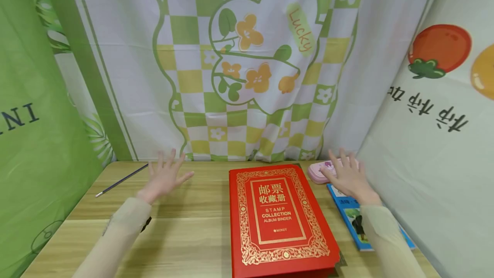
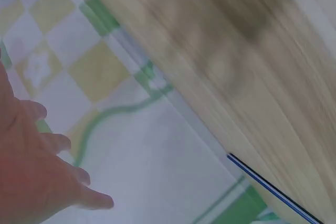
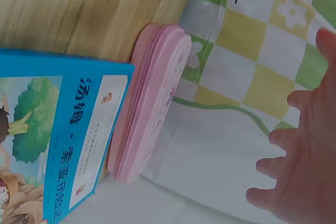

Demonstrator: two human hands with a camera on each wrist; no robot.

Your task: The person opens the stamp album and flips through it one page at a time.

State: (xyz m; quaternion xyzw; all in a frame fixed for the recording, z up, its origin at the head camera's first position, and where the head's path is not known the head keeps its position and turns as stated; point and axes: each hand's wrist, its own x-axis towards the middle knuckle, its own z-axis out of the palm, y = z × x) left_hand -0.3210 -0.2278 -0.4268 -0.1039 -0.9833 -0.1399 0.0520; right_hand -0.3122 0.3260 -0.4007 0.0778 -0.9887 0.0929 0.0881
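Both hands are raised over the wooden table with fingers spread and nothing held. My left hand (image 1: 164,179) hovers near the back left, close to a thin dark blue stick (image 1: 121,180) with a pale tip, perhaps a pen or pencil. The same stick (image 2: 273,187) shows in the left wrist view. Over the back right is my right hand (image 1: 349,178), partly covering a pink case (image 1: 318,173) and a blue book (image 1: 349,218) with a picture cover. Between the hands lies a thick red stamp album (image 1: 278,218), closed, its cover printed in gold.
A checked green-and-white curtain (image 1: 193,98) hangs along the table's back edge. Green cloth (image 1: 46,140) bounds the left side, and a white cloth (image 1: 432,175) with printed fruit bounds the right. Wooden tabletop (image 1: 189,231) shows left of the album.
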